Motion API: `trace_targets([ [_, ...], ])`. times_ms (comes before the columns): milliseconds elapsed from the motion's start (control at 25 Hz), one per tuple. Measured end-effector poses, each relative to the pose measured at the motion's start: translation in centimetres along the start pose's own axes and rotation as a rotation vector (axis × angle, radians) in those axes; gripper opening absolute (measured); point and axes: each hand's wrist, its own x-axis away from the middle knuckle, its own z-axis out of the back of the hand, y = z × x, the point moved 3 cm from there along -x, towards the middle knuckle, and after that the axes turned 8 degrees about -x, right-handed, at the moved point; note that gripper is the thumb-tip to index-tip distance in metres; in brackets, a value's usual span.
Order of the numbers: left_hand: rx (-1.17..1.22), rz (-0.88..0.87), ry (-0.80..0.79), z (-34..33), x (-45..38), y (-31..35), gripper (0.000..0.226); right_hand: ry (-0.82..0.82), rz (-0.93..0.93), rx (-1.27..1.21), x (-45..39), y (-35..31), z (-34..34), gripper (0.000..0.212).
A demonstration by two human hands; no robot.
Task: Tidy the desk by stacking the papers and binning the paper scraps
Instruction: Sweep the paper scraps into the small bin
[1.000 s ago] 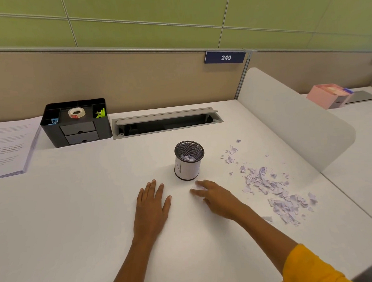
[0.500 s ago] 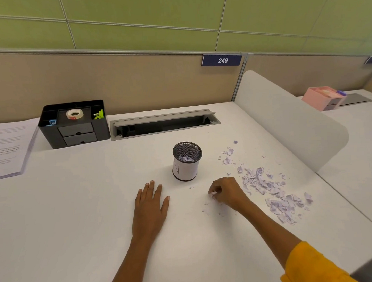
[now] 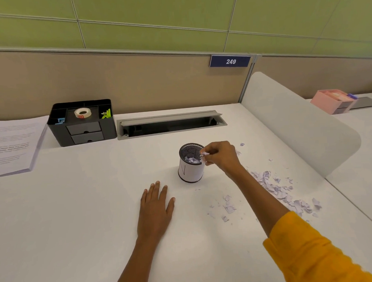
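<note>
The right hand (image 3: 221,157) is hovering over the right rim of the mesh bin (image 3: 190,163), its fingertips (image 3: 205,156) pinching a small clump of pale lilac paper scraps (image 3: 204,154) just above the opening. More torn scraps are lying inside the bin. The bin is standing upright near the middle of the desk (image 3: 77,209). A loose scatter of scraps (image 3: 285,192) is lying toward the desk's right edge. The left hand (image 3: 156,208) is resting flat, fingers slightly spread. The stacked papers (image 3: 10,144) are sitting at the left edge.
</note>
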Motion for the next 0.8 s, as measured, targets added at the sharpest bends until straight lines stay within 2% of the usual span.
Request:
trace_targets([
  [160,0.004,0.008,0.002,0.1,0.0,-0.1,0.071,0.032,-0.005,-0.011,-0.8,-0.1,-0.8,0.029],
  [240,0.003,0.011,-0.006,0.0,0.0,-0.1,0.07,0.039,0.004,-0.057,-0.9,0.0,-0.5,0.035],
  [360,-0.001,0.013,-0.014,0.0,0.0,-0.1,0.064,0.068,0.026,-0.146,-0.4,0.1,0.7,0.029],
  [480,0.003,0.008,-0.014,-0.1,0.0,-0.2,0.074,0.124,0.023,-0.185,1.1,1.5,2.5,0.019],
  [560,0.001,0.006,-0.011,-0.2,-0.1,-0.3,0.075,0.115,-0.03,-0.081,2.6,3.9,3.5,0.021],
  [680,-0.001,-0.004,-0.02,-0.4,-0.2,-0.3,0.067,0.037,-0.159,0.23,4.7,8.1,4.3,0.021],
  [800,-0.007,-0.014,0.001,-0.6,-0.2,-0.2,0.059,-0.066,-0.143,0.521,6.5,10.6,3.6,0.023],
])
